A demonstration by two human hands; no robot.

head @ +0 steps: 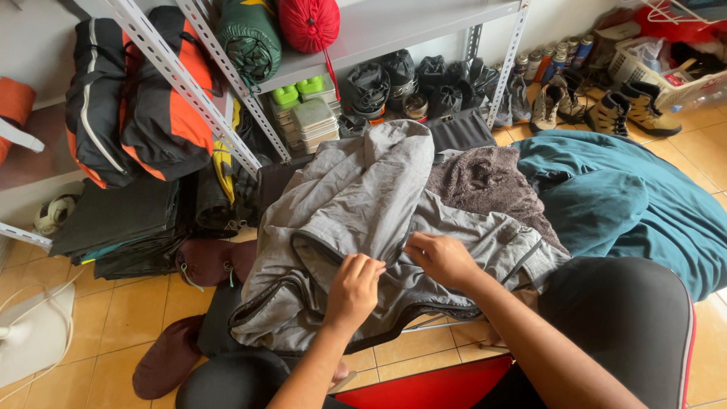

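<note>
Head view: looking down at a person seated on a tiled floor (pixel 136 318), both hands on a grey jacket (pixel 363 204).
Jacket: spread in front of the knees, lining up, dark-edged hem near the person, hood end toward the shelf (pixel 394 26).
Left hand (pixel 354 291): on the jacket's near middle, fingers (pixel 371 266) curled and pinching a fold of the grey cloth.
Right hand (pixel 443 260): just beside the left, nearly touching it, fingers (pixel 415 246) bent down and gripping the same seam.
Fleece (pixel 485 182): brown-grey, lies under the jacket's right edge.
Teal cloth (pixel 628 204): large heap right of the fleece, touching it.
Rack: metal shelf behind the jacket; a green roll (pixel 250 38) and a red sack (pixel 309 23) lie on it.
Below shelf: stacked lidded boxes (pixel 310 121) and dark pouches (pixel 409 79) on the floor.
Left side: black-and-orange pack (pixel 151 98) leans on the rack, folded dark sheets (pixel 121 223) beneath it.
Far right: boots (pixel 606 110) on the floor by a white basket (pixel 659 64).
Near left: maroon pouch (pixel 166 356) on the tiles, close to the jacket's hem.
</note>
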